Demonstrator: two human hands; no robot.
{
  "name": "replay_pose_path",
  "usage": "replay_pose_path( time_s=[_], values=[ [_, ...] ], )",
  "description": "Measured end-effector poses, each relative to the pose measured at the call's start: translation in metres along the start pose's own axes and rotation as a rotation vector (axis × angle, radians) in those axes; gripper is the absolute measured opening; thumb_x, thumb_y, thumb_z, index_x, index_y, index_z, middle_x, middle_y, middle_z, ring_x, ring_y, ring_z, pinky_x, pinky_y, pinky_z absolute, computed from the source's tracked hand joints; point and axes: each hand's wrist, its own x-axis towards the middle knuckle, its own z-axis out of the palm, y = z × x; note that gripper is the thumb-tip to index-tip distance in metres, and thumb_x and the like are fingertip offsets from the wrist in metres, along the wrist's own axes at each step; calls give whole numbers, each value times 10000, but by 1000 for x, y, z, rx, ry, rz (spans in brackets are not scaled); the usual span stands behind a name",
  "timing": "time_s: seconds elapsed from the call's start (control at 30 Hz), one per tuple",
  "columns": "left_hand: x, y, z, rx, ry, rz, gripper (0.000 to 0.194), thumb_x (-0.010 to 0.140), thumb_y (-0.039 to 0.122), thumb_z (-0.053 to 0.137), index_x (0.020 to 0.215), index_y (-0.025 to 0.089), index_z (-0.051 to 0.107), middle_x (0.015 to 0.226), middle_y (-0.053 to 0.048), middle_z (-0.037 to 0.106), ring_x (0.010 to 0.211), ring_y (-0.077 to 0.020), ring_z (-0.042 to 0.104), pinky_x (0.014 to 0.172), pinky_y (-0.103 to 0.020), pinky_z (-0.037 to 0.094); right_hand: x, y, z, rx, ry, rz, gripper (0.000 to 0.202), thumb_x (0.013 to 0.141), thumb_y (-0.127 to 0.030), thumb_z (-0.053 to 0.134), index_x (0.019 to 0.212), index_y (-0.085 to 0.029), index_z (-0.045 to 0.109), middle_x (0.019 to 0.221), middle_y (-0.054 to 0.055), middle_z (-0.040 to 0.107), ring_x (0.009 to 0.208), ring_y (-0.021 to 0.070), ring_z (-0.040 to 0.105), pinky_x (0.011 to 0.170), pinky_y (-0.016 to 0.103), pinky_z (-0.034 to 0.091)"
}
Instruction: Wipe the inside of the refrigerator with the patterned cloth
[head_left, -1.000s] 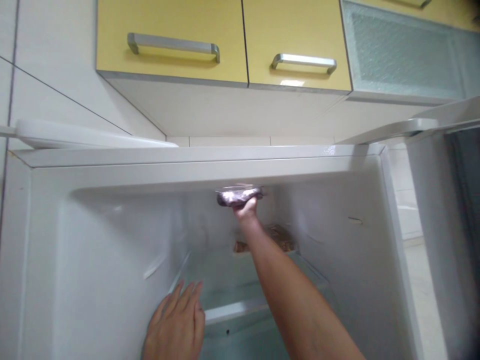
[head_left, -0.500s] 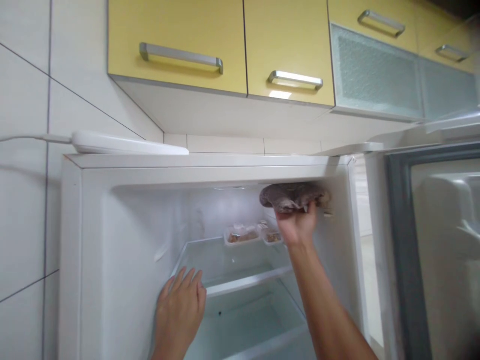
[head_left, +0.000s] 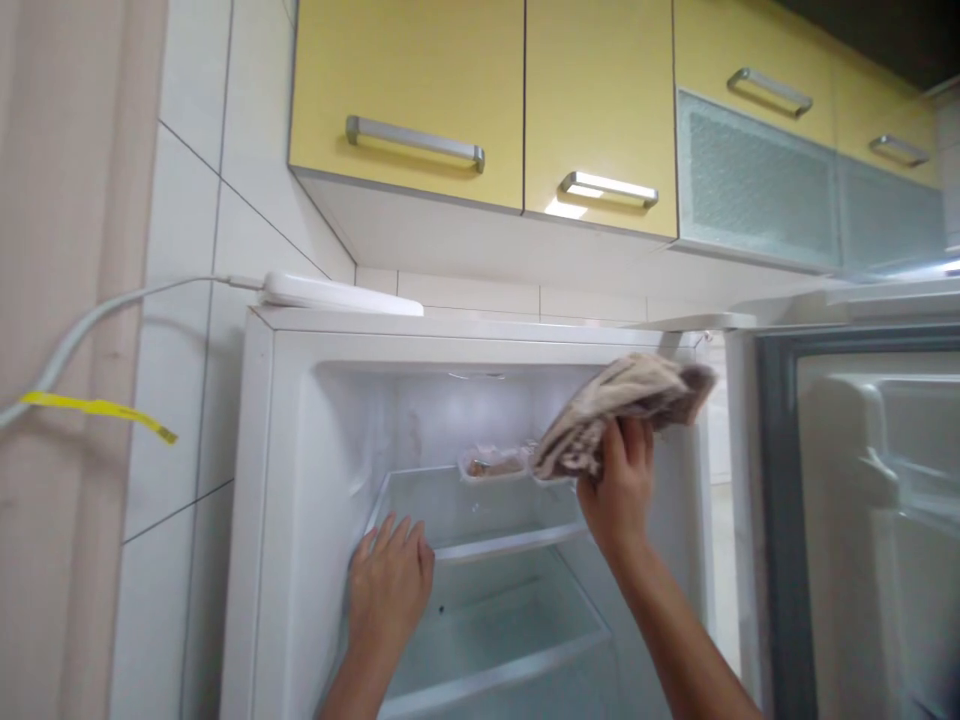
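Note:
My right hand [head_left: 621, 490] grips a bunched brown and beige cloth [head_left: 619, 405] at the upper right of the fridge opening; the cloth is somewhat blurred. My left hand [head_left: 394, 575] rests with its fingers stretched out at the left end of the upper glass shelf [head_left: 427, 500], close to the inner side wall. Around both hands is the open white refrigerator [head_left: 259, 520]. A clear plastic container [head_left: 493, 464] with brownish food sits at the back of the upper shelf. Beside it, a second container is mostly hidden behind the cloth.
The fridge door [head_left: 780, 520] stands open on the right. Yellow wall cabinets [head_left: 409, 70] hang above. On top of the fridge lies a flat white device [head_left: 341, 295] with a white cable [head_left: 101, 315] bearing a yellow tag [head_left: 101, 407]. A lower shelf [head_left: 499, 665] spans the compartment.
My right hand has brought the cloth down from the fridge ceiling and outward, turning as it moved. My left hand stays by the shelf's left end. The view has shifted left.

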Motion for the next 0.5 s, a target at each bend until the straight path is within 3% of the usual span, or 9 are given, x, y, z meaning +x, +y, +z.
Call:
replay_pose_path(
  time_s=[0.1,0.17,0.3,0.4,0.5],
  values=[
    [-1,1,-1,-11,-7,-10,421,966,239,374,1155,153,741,1222,-113,760,1292,-325,613,1094,-533,449,7,33,2,-629,-212,-321,565,754,-85,560,1293,-221,662,1491,140,549,1483,353,322,1252,604,129],
    [-1,1,-1,-11,-13,-8,417,966,240,379,1158,154,740,1227,-119,757,1291,-327,612,1090,-534,451,19,58,10,-908,-264,-416,561,809,-85,495,1351,-164,616,1464,191,556,1459,351,344,1232,581,183],
    [-3,3,-1,1,-11,-11,412,969,240,384,1166,156,736,1220,-115,759,1295,-328,608,1081,-533,455,49,89,39,-1133,-381,-508,462,855,-140,474,1285,-51,620,1383,256,586,1361,346,410,1174,524,264],
    [-3,4,0,3,-5,-21,406,971,231,385,1164,162,736,1235,-101,756,1287,-314,617,1076,-519,461,66,102,60,-1246,-465,-562,445,858,-161,482,1268,-53,617,1262,236,646,1240,347,469,1137,515,277],
    [-3,4,1,7,5,-23,394,967,228,400,1161,169,737,1241,-95,754,1284,-310,622,1073,-521,464,76,121,80,-1286,-580,-614,430,868,-159,462,1251,-58,631,1266,225,652,1204,335,483,1132,479,281]
  ],
)
